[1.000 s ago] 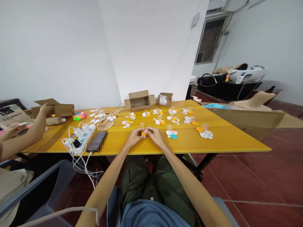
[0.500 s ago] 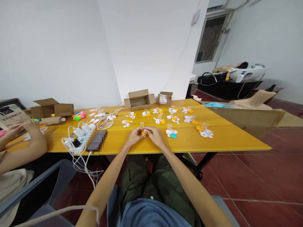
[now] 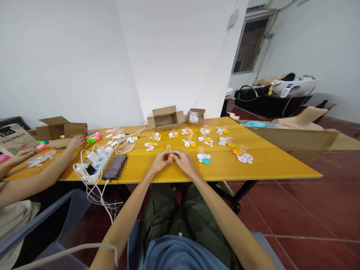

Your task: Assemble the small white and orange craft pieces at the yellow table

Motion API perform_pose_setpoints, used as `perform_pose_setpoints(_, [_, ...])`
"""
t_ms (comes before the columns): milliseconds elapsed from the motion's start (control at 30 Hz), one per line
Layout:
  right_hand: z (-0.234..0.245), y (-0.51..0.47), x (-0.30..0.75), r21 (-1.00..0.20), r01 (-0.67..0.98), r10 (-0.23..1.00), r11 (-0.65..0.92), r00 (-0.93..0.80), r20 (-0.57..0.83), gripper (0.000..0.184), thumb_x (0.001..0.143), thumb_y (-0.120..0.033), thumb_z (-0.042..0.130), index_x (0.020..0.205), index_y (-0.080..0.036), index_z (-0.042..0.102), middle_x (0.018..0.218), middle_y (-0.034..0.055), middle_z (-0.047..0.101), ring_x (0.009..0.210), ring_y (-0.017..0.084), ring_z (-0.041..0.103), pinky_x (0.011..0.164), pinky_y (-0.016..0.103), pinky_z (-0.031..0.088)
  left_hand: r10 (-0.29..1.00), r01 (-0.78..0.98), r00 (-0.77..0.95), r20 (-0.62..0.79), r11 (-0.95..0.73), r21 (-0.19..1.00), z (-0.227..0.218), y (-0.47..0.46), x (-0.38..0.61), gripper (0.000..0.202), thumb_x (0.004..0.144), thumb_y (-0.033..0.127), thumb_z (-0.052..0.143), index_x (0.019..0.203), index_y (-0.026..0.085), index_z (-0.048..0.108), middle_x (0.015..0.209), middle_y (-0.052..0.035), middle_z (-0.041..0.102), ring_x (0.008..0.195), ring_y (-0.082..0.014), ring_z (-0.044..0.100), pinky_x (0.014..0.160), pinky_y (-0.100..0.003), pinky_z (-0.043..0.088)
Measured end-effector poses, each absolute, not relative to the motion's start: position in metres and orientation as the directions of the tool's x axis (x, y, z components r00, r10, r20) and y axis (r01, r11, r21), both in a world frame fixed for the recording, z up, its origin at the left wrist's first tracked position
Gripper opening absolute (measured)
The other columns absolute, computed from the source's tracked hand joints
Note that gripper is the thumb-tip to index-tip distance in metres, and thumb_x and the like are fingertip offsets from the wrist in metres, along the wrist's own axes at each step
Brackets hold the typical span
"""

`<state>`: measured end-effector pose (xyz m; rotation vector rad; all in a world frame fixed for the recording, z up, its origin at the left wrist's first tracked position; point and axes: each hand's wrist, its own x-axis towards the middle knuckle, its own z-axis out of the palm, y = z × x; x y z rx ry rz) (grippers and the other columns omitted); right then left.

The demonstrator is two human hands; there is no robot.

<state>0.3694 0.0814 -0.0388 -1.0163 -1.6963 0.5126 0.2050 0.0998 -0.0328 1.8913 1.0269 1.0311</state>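
Observation:
Both my hands meet near the table's front edge around a small orange plastic piece (image 3: 170, 158). My left hand (image 3: 159, 162) is closed on it from the left. My right hand (image 3: 182, 159) has its fingertips pressed on the same piece, covering part of it. Just beyond my fingers stands a small clear plastic cup (image 3: 168, 148). To the right lies a group of white discs with a teal disc (image 3: 206, 161). Further right, an orange disc (image 3: 237, 152) rests beside white gear-like pieces (image 3: 245, 159).
More clusters of white and orange pieces (image 3: 190, 144) lie further back, before two cardboard boxes (image 3: 165, 118). On the left are a power strip (image 3: 97, 165) with white cables and a phone-like device (image 3: 115, 167). A co-worker's arms (image 3: 53, 168) reach over the table's left end.
My hands stay in place; the orange piece is slightly turned between my fingers. At the left, the co-worker's hands have moved apart, one reaching right toward the cardboard box.

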Motion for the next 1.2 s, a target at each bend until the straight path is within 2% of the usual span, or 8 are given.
perform_pose_setpoints(233, [-0.0408, 0.0819, 0.3705, -0.689, 0.414, 0.788, 0.595, -0.133, 0.601, 0.019, 0.091, -0.023, 0.062, 0.091, -0.027, 0.08, 0.092, 0.0046, 0.076, 0.085, 0.021, 0.069, 0.081, 0.032, 0.053, 0.882, 0.271, 0.369, 0.292, -0.402, 0.875, -0.0328, 0.0997, 0.2053, 0.028, 0.069, 0.032, 0.084, 0.091, 0.018, 0.073, 0.089, -0.0036, 0.076, 0.086, -0.0203, 0.069, 0.083, -0.033, 0.055])
perform_pose_setpoints(467, [-0.0427, 0.0833, 0.371, -0.681, 0.413, 0.781, 0.604, -0.138, 0.609, 0.019, 0.092, -0.022, 0.063, 0.094, -0.028, 0.08, 0.092, 0.0047, 0.074, 0.085, 0.02, 0.068, 0.08, 0.031, 0.054, 0.887, 0.267, 0.361, 0.286, -0.392, 0.88, -0.0333, 0.0997, 0.2046, 0.026, 0.069, 0.031, 0.084, 0.089, 0.018, 0.073, 0.086, -0.0028, 0.076, 0.084, -0.0204, 0.069, 0.082, -0.033, 0.056])
perform_pose_setpoints(867, [-0.0422, 0.0837, 0.371, -0.66, 0.455, 0.781, 0.598, -0.146, 0.607, 0.019, 0.092, -0.022, 0.062, 0.09, -0.028, 0.08, 0.087, 0.0041, 0.071, 0.081, 0.02, 0.066, 0.078, 0.031, 0.052, 0.887, 0.254, 0.366, 0.283, -0.388, 0.886, -0.0333, 0.0999, 0.2049, 0.027, 0.068, 0.031, 0.084, 0.087, 0.018, 0.072, 0.084, -0.0027, 0.075, 0.081, -0.0198, 0.068, 0.081, -0.033, 0.055])
perform_pose_setpoints(1200, [-0.0433, 0.085, 0.3734, -0.606, 0.429, 0.724, 0.67, -0.199, 0.66, 0.022, 0.094, -0.018, 0.058, 0.091, -0.026, 0.079, 0.085, 0.0044, 0.07, 0.08, 0.019, 0.065, 0.073, 0.029, 0.05, 0.884, 0.184, 0.363, 0.294, -0.377, 0.908, -0.0281, 0.097, 0.2075, 0.023, 0.064, 0.021, 0.083, 0.085, 0.017, 0.074, 0.084, -0.0026, 0.076, 0.082, -0.0198, 0.068, 0.082, -0.031, 0.054])
